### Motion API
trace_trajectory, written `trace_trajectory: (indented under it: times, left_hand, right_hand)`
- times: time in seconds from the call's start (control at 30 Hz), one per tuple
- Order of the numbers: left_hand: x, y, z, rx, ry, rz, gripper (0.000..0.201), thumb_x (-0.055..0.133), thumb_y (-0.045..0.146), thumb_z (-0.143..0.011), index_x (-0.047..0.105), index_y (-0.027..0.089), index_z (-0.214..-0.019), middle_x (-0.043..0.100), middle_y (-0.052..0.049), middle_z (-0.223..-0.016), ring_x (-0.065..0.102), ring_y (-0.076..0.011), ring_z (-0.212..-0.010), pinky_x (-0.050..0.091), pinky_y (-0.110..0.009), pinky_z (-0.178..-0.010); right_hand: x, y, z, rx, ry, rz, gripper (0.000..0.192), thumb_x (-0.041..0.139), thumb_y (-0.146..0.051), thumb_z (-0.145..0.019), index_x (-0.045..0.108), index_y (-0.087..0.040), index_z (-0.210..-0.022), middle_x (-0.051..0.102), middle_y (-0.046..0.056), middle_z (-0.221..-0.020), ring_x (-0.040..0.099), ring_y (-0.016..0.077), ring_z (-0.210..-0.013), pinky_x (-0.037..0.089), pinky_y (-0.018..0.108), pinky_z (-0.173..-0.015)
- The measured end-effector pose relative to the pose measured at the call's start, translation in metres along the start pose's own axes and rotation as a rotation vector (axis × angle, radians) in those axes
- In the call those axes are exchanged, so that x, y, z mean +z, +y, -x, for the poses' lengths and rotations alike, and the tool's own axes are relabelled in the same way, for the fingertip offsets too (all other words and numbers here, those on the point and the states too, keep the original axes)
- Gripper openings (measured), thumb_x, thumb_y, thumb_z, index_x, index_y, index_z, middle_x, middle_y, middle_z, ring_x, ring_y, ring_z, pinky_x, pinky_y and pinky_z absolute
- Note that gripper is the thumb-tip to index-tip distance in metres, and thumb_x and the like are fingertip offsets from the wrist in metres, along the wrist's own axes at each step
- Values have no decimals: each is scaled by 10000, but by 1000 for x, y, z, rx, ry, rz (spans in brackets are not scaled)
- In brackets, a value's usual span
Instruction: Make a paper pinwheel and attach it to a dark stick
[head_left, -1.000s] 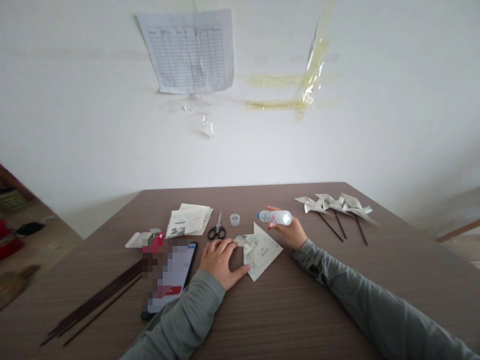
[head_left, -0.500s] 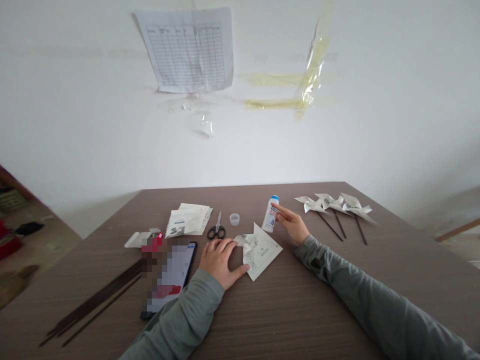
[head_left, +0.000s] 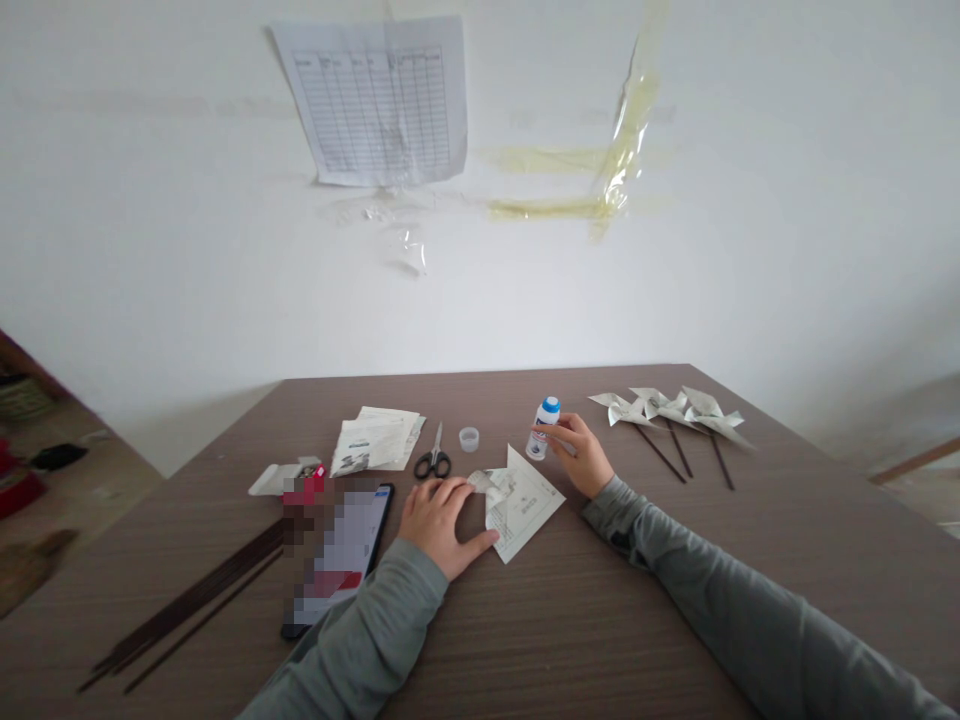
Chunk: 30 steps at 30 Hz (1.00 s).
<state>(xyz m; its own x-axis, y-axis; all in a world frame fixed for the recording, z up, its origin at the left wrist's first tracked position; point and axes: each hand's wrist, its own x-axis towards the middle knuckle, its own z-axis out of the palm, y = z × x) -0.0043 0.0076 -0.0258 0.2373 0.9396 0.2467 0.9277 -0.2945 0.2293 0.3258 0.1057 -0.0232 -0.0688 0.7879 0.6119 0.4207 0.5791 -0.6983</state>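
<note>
My right hand (head_left: 581, 458) has its fingers around a small white glue bottle (head_left: 537, 444) with a blue cap, whose top leans a little to the right. Just below the bottle lies a square of printed paper (head_left: 529, 508), its left corner folded in towards the middle. My left hand (head_left: 441, 525) rests at the paper's left side, fingers spread; its fingertips and thumb touch the edge. Black-handled scissors (head_left: 433, 460) lie beyond my left hand, beside a small clear plastic cup (head_left: 469, 439).
Paper pinwheels (head_left: 664, 408) on dark sticks lie at the back right. On the left are a stack of printed paper (head_left: 375, 440), a small red box (head_left: 304, 482), a phone (head_left: 352, 540) and several dark sticks (head_left: 199, 590). A white wall (head_left: 480, 320) stands behind the table.
My right hand has shifted slightly to the left, and the bottle has tipped so its cap faces more towards me. My left hand and the paper stay in place.
</note>
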Motion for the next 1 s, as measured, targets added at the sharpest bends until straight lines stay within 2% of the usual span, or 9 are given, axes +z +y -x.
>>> trace_trajectory:
  times: [0.13,0.3,0.43,0.5,0.57,0.67,0.77,0.9,1.0]
  left_hand:
    - [13,-6,0,12,29,-7,771,1075,681,-899,943,322,-1569,895,-128,-1697,775,-534,-1567,577,-769,-1445]
    - [17,-8,-1,20,44,8,769,1102,663,-868,944,358,-1556,887,-119,-1707,776,-526,-1569,579,-766,-1441]
    - [19,-11,-1,31,61,22,749,1099,664,-870,950,360,-1539,883,-124,-1720,781,-523,-1568,585,-764,-1434]
    - [20,-12,-1,34,66,26,749,1092,669,-876,949,363,-1545,875,-124,-1740,780,-525,-1574,584,-770,-1433]
    - [21,-12,-2,41,69,29,751,1086,677,-882,949,362,-1550,869,-126,-1755,780,-525,-1581,593,-765,-1427]
    - [21,-12,-2,62,71,34,757,1074,682,-896,950,355,-1567,873,-129,-1757,789,-523,-1573,612,-751,-1411]
    - [20,-12,-2,71,63,37,778,1055,681,-914,938,355,-1611,895,-129,-1729,790,-527,-1571,615,-759,-1411]
    - [21,-11,-1,50,41,28,785,1047,679,-921,935,356,-1627,901,-127,-1727,766,-545,-1606,584,-798,-1440]
    - [21,-11,0,39,26,19,793,1049,681,-919,936,357,-1634,896,-118,-1738,750,-553,-1625,564,-810,-1457]
  right_hand:
    - [4,3,1,-24,-32,3,306,783,-409,-1170,1038,-369,-1333,820,143,-1332,834,372,-1281,743,616,-1223]
    - [5,1,2,-23,-60,-19,269,864,-469,-1149,1034,-369,-1331,818,134,-1357,831,379,-1345,724,627,-1275]
    - [4,-3,1,41,-32,-66,170,926,-485,-1072,1008,-337,-1088,863,134,-1360,844,390,-1354,708,624,-1279]
    - [3,-4,0,82,15,-81,228,969,-522,-1007,916,-316,-925,886,137,-1353,849,403,-1354,693,642,-1288]
    - [3,-4,-1,121,71,-98,357,1022,-578,-923,793,-312,-857,903,134,-1306,850,412,-1339,678,661,-1298]
    - [6,-2,-3,205,98,-142,536,1104,-628,-786,678,-329,-917,909,96,-1166,860,391,-1229,696,663,-1247]
    - [11,-1,-6,297,72,-156,627,1149,-569,-717,643,-333,-1004,896,58,-1069,880,355,-1089,743,632,-1131]
    - [15,-3,-8,346,47,-133,586,1141,-420,-741,703,-318,-1117,924,43,-1079,917,319,-1021,783,548,-1018]
    - [14,-5,-11,351,37,-157,525,1110,-378,-760,790,-310,-1172,954,45,-1104,938,319,-1023,794,530,-1002]
